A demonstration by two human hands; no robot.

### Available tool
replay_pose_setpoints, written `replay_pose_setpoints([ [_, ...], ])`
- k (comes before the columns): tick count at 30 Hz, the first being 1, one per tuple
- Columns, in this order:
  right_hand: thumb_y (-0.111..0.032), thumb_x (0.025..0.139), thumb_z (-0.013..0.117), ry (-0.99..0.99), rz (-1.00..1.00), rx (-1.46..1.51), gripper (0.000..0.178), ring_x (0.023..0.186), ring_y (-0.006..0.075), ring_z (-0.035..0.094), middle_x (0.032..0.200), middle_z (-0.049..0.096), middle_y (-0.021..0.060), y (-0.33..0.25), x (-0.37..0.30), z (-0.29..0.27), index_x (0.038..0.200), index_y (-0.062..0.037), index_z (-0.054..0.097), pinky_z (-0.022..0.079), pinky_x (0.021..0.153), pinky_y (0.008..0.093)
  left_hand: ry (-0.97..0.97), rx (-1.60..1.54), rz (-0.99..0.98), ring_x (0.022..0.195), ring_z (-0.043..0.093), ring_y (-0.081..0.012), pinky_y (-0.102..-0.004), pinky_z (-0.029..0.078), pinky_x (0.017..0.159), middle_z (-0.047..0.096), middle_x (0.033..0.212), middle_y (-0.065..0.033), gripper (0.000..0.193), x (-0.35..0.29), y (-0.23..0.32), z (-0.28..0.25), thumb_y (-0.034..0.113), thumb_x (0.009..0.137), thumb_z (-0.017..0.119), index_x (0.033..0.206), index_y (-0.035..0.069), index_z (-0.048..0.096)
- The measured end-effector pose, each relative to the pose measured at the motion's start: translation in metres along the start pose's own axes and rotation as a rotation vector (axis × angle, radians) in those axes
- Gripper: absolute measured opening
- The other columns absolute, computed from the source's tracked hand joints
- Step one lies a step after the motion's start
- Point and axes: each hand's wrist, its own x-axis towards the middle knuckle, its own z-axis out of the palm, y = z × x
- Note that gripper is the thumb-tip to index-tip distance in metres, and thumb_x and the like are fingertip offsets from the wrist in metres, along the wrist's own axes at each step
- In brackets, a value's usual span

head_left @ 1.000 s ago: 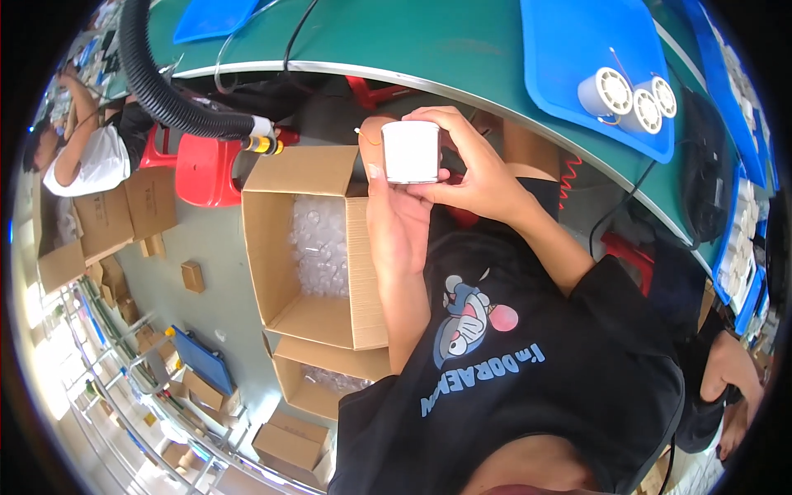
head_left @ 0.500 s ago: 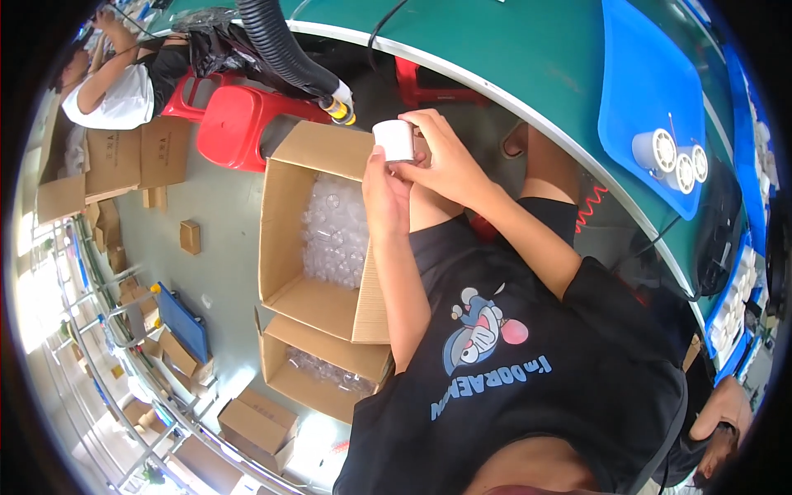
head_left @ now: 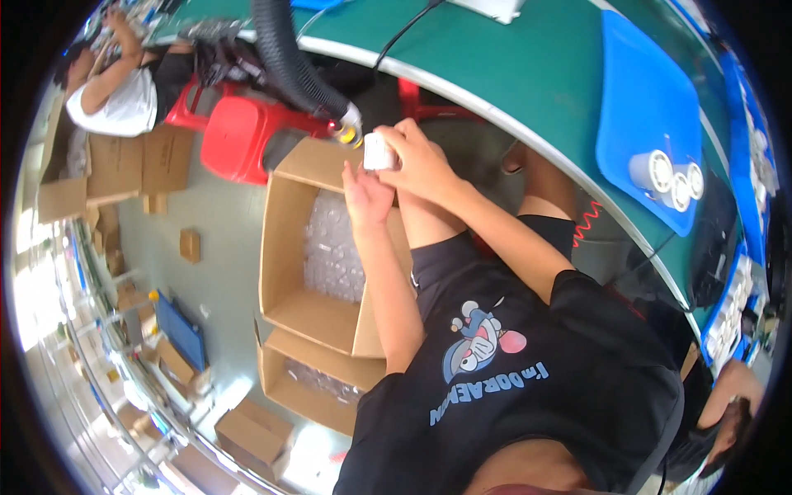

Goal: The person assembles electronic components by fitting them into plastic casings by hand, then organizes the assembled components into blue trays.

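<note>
A short white cylindrical part point(head_left: 377, 153) is gripped in my right hand point(head_left: 419, 163), whose fingers wrap round its far side. Just below it my left hand point(head_left: 368, 196) is open, palm up and fingers spread, holding nothing. Close to the part's upper left hangs the yellow-and-white tip point(head_left: 346, 132) of a black ribbed hose point(head_left: 279, 62). Beneath my hands stands an open cardboard box point(head_left: 285, 280) with many clear plastic pieces point(head_left: 334, 247) inside.
On the green table point(head_left: 544, 49) lies a blue tray point(head_left: 635, 91) with several white cylindrical parts point(head_left: 652, 171). A second open box point(head_left: 289, 396) stands nearer. Left are a red stool point(head_left: 235, 139) and a seated person point(head_left: 124, 103); another person point(head_left: 730, 396) is at lower right.
My left hand has let go of the white part and dropped slightly away, fingers spreading. My right hand has carried the part a little left and down, closer to the hose tip.
</note>
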Motion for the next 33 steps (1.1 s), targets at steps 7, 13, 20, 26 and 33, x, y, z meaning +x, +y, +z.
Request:
replay_pose_setpoints([
  [7, -0.020, 0.073, 0.080, -0.033, -0.016, 0.230, 0.062, 0.113, 0.0257, 0.053, 0.119, 0.050, 0.0138, -0.078, -0.059, -0.157, 0.126, -0.0019, 0.054, 0.043, 0.098, 0.0344, 0.065, -0.094, -0.123, 0.112, 0.058, -0.0261, -0.0384, 0.050, 0.093, 0.058, 0.128, -0.0167, 0.053, 0.025, -0.031, -0.031, 0.039, 0.099, 0.050, 0.135, -0.001, 0.045],
  [13, -0.036, 0.075, 0.077, 0.401, 0.035, -0.236, 0.052, 0.084, 0.0206, 0.065, 0.091, 0.065, 0.0135, -0.123, 0.019, -0.325, 0.109, -0.0012, 0.056, 0.051, 0.073, 0.0319, -0.129, -0.531, -0.212, 0.103, 0.059, -0.0240, -0.0352, 0.051, 0.088, 0.060, 0.119, -0.0148, 0.050, 0.048, -0.046, -0.080, 0.036, 0.099, 0.050, 0.131, -0.001, 0.046],
  [20, -0.028, 0.074, 0.076, 0.456, 0.238, -1.161, 0.071, 0.109, 0.0525, 0.052, 0.129, 0.047, 0.0212, 0.086, 0.176, -0.437, 0.136, -0.0163, 0.042, 0.050, 0.090, 0.0573, 0.188, -0.335, -0.053, 0.094, 0.059, -0.0227, -0.0350, 0.050, 0.083, 0.062, 0.113, -0.0125, 0.045, 0.017, -0.015, -0.101, 0.038, 0.100, 0.047, 0.125, 0.000, 0.049],
  [26, -0.043, 0.080, 0.072, 0.605, 0.448, -1.377, 0.065, 0.109, 0.0452, 0.057, 0.121, 0.056, 0.0216, 0.198, 0.166, -0.490, 0.130, -0.0084, 0.048, 0.052, 0.083, 0.0532, 0.117, -0.258, -0.118, 0.096, 0.062, -0.0236, -0.0366, 0.050, 0.085, 0.065, 0.110, -0.0136, 0.038, -0.043, -0.032, -0.114, 0.033, 0.099, 0.049, 0.119, 0.001, 0.052],
  [33, -0.043, 0.083, 0.065, 0.162, 0.235, -1.256, 0.057, 0.099, 0.0434, 0.062, 0.115, 0.058, 0.0311, 0.080, 0.114, -0.505, 0.114, 0.0037, 0.058, 0.051, 0.089, 0.0537, 0.248, -0.188, -0.143, 0.094, 0.063, -0.0232, -0.0358, 0.050, 0.083, 0.066, 0.108, -0.0109, 0.038, -0.107, -0.062, -0.118, 0.034, 0.098, 0.053, 0.118, 0.003, 0.056],
])
